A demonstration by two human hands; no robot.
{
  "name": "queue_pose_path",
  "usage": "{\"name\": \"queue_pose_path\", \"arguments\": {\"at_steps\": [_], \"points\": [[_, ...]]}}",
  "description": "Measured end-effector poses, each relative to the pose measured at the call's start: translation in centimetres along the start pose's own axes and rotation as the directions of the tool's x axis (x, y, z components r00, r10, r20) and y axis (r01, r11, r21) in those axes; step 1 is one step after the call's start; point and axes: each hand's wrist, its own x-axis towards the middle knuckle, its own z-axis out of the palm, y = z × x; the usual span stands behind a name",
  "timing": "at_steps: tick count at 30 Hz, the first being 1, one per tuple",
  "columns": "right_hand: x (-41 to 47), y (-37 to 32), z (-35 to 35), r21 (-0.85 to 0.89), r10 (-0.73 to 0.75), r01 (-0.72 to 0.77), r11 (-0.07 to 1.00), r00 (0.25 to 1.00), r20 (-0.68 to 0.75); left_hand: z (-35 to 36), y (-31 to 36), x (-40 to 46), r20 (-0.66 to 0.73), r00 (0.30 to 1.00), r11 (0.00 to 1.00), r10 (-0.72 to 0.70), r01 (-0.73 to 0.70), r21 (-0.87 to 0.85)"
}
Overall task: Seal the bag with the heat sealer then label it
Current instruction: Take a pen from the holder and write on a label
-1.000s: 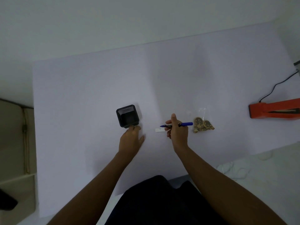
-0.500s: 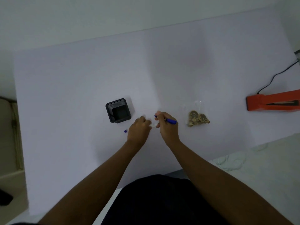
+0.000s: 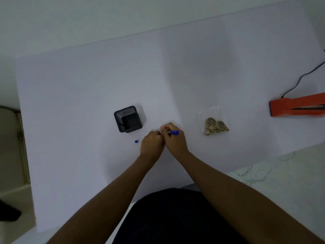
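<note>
The right hand [image 3: 175,140] is curled around a blue marker [image 3: 174,132], tip hidden toward the left, barrel end poking out to the right. The left hand [image 3: 152,143] sits touching it, fingers bent down at what is probably the small white label, though the hands cover it and I cannot make it out. Just left of that hand lies the blue marker cap [image 3: 136,141], and beyond it a black mesh pen holder [image 3: 128,119], both near the middle of the white table [image 3: 88,85]. The clear bag of snacks [image 3: 213,125] lies flat to the right of the hands, apart from them; the orange heat sealer [image 3: 297,107] rests at the table's right edge, arm down. This looks like the labelling step: best to pin the label flat with the left fingers and write slowly so it cannot skid.
</note>
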Motion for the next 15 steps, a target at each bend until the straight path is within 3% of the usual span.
{"name": "queue_pose_path", "arguments": {"at_steps": [6,11,15], "points": [[-0.6,1.0,0.3,0.003,-0.033,0.033,0.999,0.999,0.014,0.2,-0.2,-0.3,0.044,0.998,0.999,-0.034,0.033,0.007],[-0.4,1.3,0.3,-0.046,-0.044,0.045,0.998,0.998,0.034,-0.5,-0.5,1.2,0.136,0.948,0.917,-0.286,0.312,-0.248],[-0.3,1.4,0.4,-0.075,-0.016,0.018,0.997,0.999,0.031,-1.4,-0.4,2.5,0.245,0.917,0.879,-0.315,0.379,-0.29]]}}
